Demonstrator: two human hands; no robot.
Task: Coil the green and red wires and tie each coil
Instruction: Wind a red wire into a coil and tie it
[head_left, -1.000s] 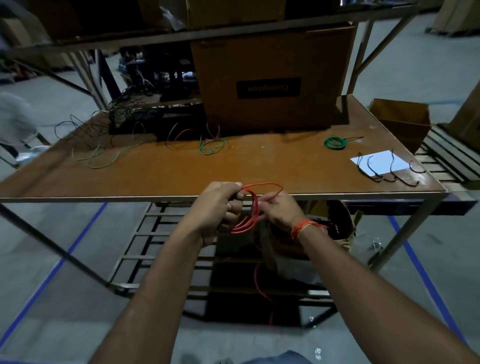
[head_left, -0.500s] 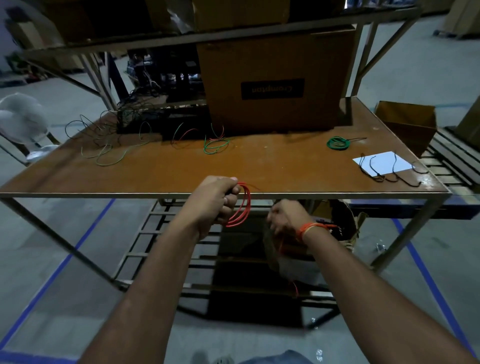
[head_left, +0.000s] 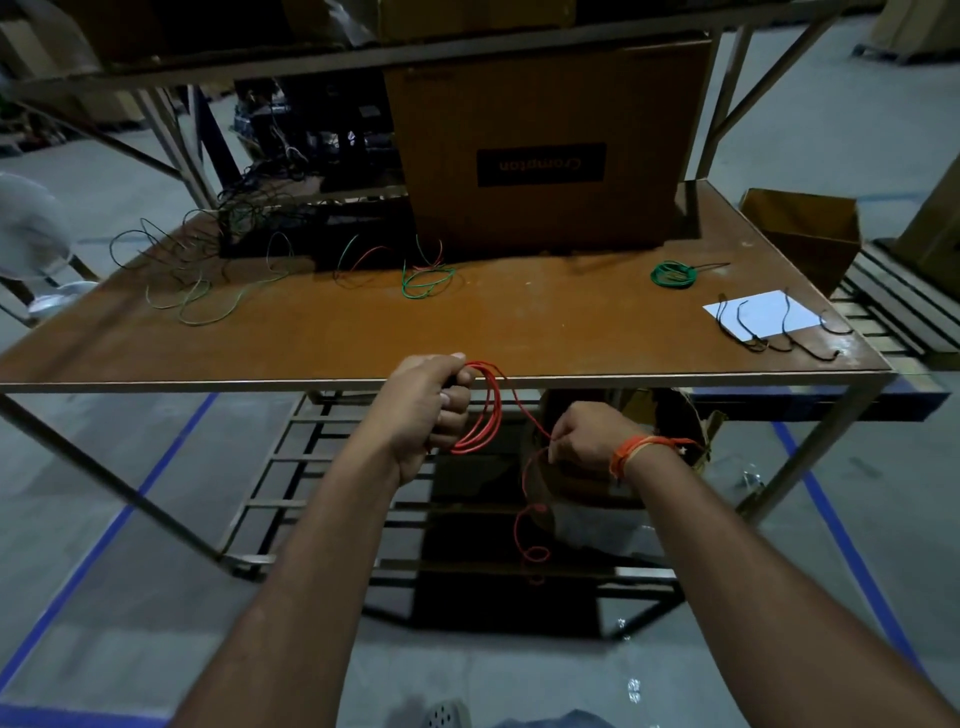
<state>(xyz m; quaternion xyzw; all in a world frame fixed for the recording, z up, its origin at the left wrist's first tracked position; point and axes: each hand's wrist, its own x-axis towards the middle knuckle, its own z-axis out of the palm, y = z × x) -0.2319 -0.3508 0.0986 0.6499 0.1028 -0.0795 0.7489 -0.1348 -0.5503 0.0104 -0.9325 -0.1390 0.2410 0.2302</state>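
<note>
**A:** Checking hands. Left hand (head_left: 431, 410) is a closed fist around the red wire (head_left: 485, 410), several loops bunched in it, held just in front of the table (head_left: 467, 332) edge.

**B:** Right?

**A:** Right hand (head_left: 582, 436) is lower, below the table edge, fingertips pinching the free run of the same wire. One strand goes taut from the coil down to that pinch; the rest hangs in loose curls toward the lower rack (head_left: 322, 467).

**B:** Green?

**A:** One green coil (head_left: 674, 274) lies on the table, far right, well apart from the hands. Loose green and red wires (head_left: 426, 278) lie mid-table, just in front of the cardboard box (head_left: 550, 145). More tangled wires (head_left: 197, 291) at far left.

**B:** Other clutter?

**A:** White paper (head_left: 763, 314) at right corner with short black wire pieces (head_left: 789, 338) lying across it. Small open carton (head_left: 802, 228) beyond the right edge. The rack and a bag sit under the table behind the hanging wire.
</note>
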